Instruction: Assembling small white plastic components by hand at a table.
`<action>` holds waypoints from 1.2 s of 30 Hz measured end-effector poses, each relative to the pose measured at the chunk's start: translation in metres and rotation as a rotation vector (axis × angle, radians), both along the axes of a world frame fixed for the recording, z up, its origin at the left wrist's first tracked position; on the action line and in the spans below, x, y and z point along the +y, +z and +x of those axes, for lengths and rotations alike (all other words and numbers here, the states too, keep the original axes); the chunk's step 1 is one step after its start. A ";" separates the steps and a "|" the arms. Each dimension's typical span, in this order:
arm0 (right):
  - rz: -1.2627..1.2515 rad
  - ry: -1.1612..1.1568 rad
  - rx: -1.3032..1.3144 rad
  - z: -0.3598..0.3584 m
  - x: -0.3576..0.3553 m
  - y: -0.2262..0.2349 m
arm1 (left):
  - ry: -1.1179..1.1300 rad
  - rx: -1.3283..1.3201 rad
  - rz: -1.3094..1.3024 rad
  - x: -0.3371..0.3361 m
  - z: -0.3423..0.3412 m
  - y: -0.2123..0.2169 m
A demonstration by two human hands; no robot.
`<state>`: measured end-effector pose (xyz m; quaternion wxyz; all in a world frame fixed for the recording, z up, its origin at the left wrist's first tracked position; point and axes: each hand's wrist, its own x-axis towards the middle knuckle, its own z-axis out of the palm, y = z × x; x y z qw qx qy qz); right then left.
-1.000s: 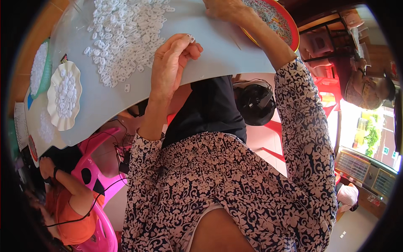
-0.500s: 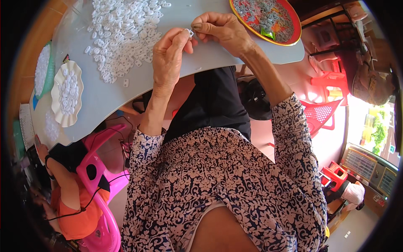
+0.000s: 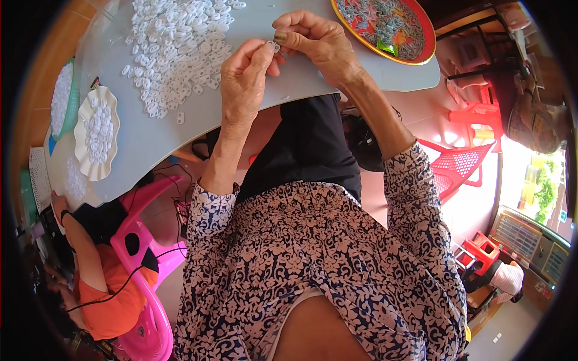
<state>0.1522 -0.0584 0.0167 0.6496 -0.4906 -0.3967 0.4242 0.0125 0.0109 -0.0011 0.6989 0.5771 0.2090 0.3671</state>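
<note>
My left hand [image 3: 244,75] and my right hand [image 3: 316,39] meet over the grey table [image 3: 253,114], fingertips pinched together on one small white plastic piece [image 3: 274,46]. A large heap of the same white plastic pieces [image 3: 180,48] lies just left of my left hand. A round red tray [image 3: 421,51] filled with small grey metal pieces sits to the right of my right hand. My patterned sleeves reach up from below.
A white scalloped dish [image 3: 97,133] with white pieces stands at the table's left, a green-rimmed one [image 3: 60,99] beyond it. Another person in orange [image 3: 102,301] sits on a pink chair [image 3: 144,253] at lower left. Red plastic chairs [image 3: 457,168] stand at the right.
My right hand came down from the table's far edge and joined my left hand on a small white piece. The view shifted, bringing the red tray fully into sight.
</note>
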 end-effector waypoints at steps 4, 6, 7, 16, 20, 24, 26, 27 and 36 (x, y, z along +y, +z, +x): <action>0.006 0.013 0.004 0.001 -0.001 -0.002 | 0.027 0.049 0.091 -0.001 0.001 0.000; 0.058 0.011 -0.034 0.002 -0.001 -0.005 | 0.046 0.066 0.121 -0.004 0.003 0.001; 0.058 0.010 -0.034 0.003 -0.002 -0.005 | 0.064 0.082 0.152 -0.005 0.004 0.001; -0.013 0.069 -0.237 0.011 0.001 0.000 | -0.090 -0.039 0.099 0.003 -0.002 -0.003; -0.021 0.079 -0.299 0.011 -0.001 0.001 | -0.120 -0.011 0.098 0.004 -0.002 -0.004; 0.004 0.044 -0.306 0.003 -0.004 0.003 | -0.078 0.000 0.066 0.001 -0.001 -0.002; 0.007 0.020 -0.286 -0.002 -0.004 0.002 | -0.059 -0.010 0.037 0.000 -0.001 -0.002; 0.011 -0.006 -0.268 -0.003 -0.003 0.002 | -0.067 -0.030 0.042 0.001 -0.001 -0.003; 0.033 0.006 -0.292 -0.003 -0.004 -0.002 | -0.041 0.133 0.160 0.006 -0.014 0.011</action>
